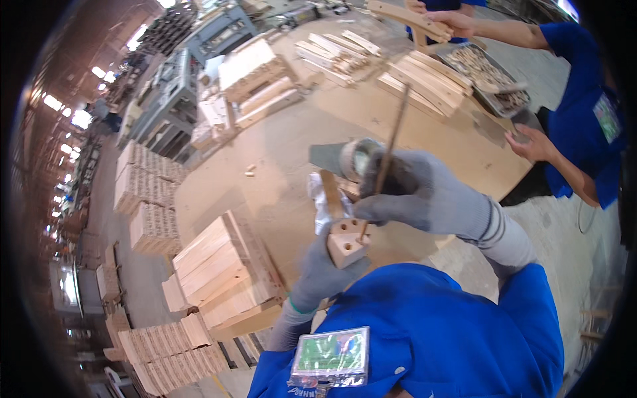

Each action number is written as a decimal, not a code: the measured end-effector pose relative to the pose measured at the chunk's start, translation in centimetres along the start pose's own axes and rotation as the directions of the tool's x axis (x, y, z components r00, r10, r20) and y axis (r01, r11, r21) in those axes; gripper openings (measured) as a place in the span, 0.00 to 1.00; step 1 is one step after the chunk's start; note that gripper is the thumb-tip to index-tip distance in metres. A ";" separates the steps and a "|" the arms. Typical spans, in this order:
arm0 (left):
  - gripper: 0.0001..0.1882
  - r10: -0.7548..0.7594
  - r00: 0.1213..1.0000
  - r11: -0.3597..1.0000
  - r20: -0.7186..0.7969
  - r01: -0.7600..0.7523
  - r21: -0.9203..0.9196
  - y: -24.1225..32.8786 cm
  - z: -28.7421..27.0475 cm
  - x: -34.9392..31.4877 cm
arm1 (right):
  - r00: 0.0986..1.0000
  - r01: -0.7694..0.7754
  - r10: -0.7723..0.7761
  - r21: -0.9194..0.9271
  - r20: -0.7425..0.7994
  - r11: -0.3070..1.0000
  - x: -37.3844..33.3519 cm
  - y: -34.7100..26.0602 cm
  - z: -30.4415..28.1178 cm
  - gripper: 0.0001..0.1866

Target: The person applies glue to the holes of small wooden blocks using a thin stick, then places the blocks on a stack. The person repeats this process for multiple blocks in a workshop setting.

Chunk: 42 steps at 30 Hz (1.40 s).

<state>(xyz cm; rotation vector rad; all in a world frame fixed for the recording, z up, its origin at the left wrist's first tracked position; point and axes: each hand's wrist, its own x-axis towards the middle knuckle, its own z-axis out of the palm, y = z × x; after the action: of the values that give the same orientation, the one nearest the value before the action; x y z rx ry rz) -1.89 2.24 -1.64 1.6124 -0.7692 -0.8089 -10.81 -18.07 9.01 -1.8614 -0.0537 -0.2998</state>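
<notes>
My left hand (313, 277), in a grey glove, is closed round a pale wooden piece (345, 251) with several round holes drilled in its end, which faces up. A thin brown stick (397, 129) is pinched in my gloved right hand (424, 199). It slants down to the left, its lower tip at one of the holes; I cannot tell how far in it goes. Just beyond my right hand lies a greenish-grey container (328, 157) with a whitish inside, partly covered by the fingers. Next to it are a narrow wooden strip (330, 192) and a crumpled whitish wrapper (317, 199).
Stacked boards (219, 265) sit on the table (279, 139) at left. Small dowels (250, 171) lie mid-table. Wood strips (424, 83) and a tray of small wooden pieces (524, 99) are at far right. There a co-worker in blue (577, 99) holds a wooden frame part (408, 20).
</notes>
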 end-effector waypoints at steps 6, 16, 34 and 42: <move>0.39 0.153 0.987 0.966 -0.058 -0.137 0.220 0.8 -1.2 -0.2 | 0.950 -0.213 0.253 0.209 -0.185 0.954 -0.1 -1.9 0.0 0.08; 0.33 0.882 0.435 0.096 0.181 -0.542 0.835 7.7 -4.4 0.0 | 0.962 -0.149 0.262 0.663 -0.074 0.733 3.7 2.3 4.4 0.21; 0.28 0.173 0.900 0.673 -0.401 -0.405 -0.619 6.2 -3.2 3.9 | 0.921 0.312 -0.388 -0.573 -0.011 0.758 1.0 5.3 8.2 0.42; 0.20 0.234 0.859 0.944 -0.455 -0.312 -0.103 0.0 -6.2 2.0 | 0.904 -0.089 -0.052 -0.307 -0.424 0.948 -3.2 5.9 -0.4 0.18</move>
<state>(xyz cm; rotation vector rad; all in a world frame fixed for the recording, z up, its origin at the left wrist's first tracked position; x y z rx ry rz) 4.37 3.87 -0.97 1.4125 -0.5663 -0.2772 -12.90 -19.93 2.84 -2.0731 0.3338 -0.7352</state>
